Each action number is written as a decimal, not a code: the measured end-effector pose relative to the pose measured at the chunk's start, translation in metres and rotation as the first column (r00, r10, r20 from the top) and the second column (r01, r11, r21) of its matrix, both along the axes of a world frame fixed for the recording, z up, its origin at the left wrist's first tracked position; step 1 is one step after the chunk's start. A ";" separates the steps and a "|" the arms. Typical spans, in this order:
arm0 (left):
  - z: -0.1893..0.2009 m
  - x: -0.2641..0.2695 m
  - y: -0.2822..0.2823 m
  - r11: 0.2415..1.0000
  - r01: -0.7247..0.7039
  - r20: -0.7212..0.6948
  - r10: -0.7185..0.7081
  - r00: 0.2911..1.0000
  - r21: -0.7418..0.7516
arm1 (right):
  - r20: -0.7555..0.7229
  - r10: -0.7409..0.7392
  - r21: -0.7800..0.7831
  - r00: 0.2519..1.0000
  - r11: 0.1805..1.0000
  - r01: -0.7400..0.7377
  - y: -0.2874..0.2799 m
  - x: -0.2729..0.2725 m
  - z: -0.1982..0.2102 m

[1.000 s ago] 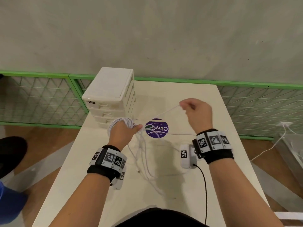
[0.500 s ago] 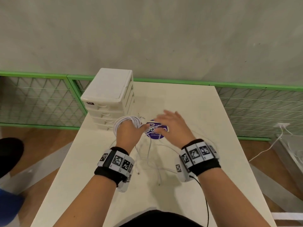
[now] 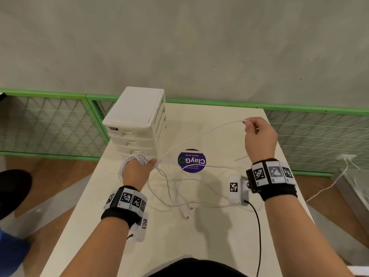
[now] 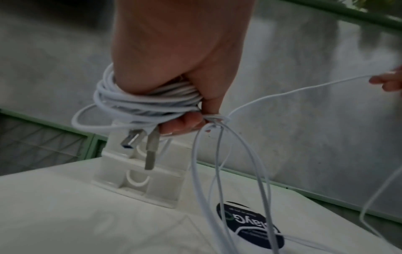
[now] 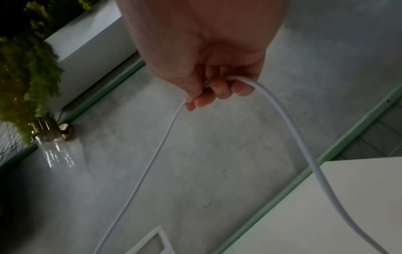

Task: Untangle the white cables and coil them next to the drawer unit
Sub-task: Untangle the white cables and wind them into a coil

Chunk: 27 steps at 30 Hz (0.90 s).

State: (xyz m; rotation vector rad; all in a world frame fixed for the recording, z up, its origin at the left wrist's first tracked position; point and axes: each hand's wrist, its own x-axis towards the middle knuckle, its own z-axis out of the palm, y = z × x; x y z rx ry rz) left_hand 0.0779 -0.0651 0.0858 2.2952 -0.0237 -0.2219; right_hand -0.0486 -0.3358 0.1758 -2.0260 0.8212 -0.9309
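My left hand (image 3: pixel 137 168) hovers just in front of the white drawer unit (image 3: pixel 137 120) with a coil of white cable (image 4: pixel 139 101) wound round its fingers; two plug ends (image 4: pixel 139 144) hang below the coil. My right hand (image 3: pixel 257 132) is raised over the table's right side and pinches a single white strand (image 5: pixel 289 130) that runs back to the left hand. Loose tangled cable loops (image 3: pixel 175 192) lie on the table between both wrists, with connector ends (image 3: pixel 185 212) near the middle.
A round purple sticker (image 3: pixel 191 160) marks the cream table (image 3: pixel 175 240) beside the drawer unit. A green-framed mesh fence (image 3: pixel 50 124) runs behind the table against a grey wall. A black cord (image 3: pixel 258 226) trails from my right wrist camera.
My right hand left the spot by the left hand over the sticker and rose up and to the right, drawing one strand taut out of the bundle. The left hand stayed by the drawers.
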 end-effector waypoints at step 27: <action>0.002 -0.024 -0.016 0.992 0.087 0.001 -0.087 0.996 0.095 | 0.005 0.074 -0.129 0.997 0.989 -0.073 0.014 -0.004 -0.003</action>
